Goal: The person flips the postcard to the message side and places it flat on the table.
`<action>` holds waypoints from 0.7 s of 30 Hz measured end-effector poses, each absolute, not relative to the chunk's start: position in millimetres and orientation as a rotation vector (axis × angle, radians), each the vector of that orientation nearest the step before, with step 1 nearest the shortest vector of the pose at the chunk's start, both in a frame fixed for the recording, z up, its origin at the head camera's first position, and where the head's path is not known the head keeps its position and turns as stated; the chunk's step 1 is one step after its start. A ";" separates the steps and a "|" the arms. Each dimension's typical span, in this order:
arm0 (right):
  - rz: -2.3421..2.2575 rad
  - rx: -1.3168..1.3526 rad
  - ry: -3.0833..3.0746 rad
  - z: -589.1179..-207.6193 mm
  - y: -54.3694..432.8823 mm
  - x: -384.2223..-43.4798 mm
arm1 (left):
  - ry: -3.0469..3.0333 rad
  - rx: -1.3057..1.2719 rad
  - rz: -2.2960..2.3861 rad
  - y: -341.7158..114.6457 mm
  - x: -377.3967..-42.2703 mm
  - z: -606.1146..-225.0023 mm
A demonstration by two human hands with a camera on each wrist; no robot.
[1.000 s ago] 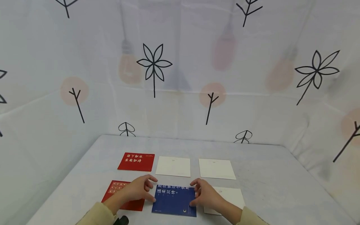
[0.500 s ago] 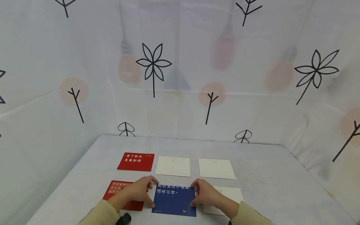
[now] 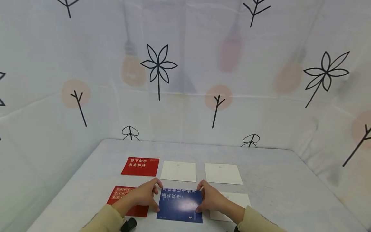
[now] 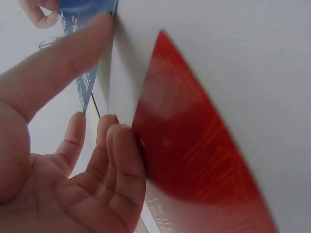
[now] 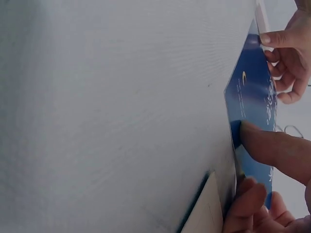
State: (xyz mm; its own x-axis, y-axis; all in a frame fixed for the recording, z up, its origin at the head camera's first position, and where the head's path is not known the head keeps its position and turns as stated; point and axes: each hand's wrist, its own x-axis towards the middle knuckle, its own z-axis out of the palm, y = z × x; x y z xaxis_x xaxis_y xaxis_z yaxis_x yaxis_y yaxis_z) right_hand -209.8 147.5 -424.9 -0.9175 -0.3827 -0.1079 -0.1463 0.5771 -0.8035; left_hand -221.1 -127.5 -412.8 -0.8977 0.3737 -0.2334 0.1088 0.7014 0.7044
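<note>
A blue postcard (image 3: 179, 207) with white Chinese lettering and a small moon is held between my two hands at the near middle of the table. My left hand (image 3: 143, 197) holds its left edge; in the left wrist view the thumb (image 4: 90, 41) lies at the edge and a fingertip meets a corner. My right hand (image 3: 213, 199) grips the right edge, with its thumb (image 5: 277, 145) on the printed face in the right wrist view. The far edge is tilted up a little, and glare shows on the card. My left forearm and hand partly cover a red card (image 3: 123, 193).
Behind lie another red card (image 3: 140, 167) with white lettering and two cream cards, one in the middle (image 3: 178, 171) and one to the right (image 3: 223, 174). A third cream card (image 3: 239, 201) lies partly under my right forearm. White printed cloth (image 3: 185, 112) hangs behind the table.
Both hands have closed in on the blue postcard's side edges, the left thumb moving down along its edge. The card's far edge has risen slightly and a bright glare has appeared. The other cards stay put.
</note>
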 end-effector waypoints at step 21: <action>-1.529 -0.320 2.416 -414.3 157.3 -209.7 | 2.542 0.241 1.313 -134.5 -220.0 -412.7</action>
State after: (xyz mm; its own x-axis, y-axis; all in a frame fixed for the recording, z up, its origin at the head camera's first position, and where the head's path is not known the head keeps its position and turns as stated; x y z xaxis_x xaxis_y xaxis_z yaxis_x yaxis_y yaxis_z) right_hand -209.7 157.3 -414.3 -0.9409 -0.3225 -0.1031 -0.0448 0.4204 -0.9062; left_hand -220.0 -134.5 -412.7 -0.9498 0.2683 -0.1610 0.0240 0.5754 0.8175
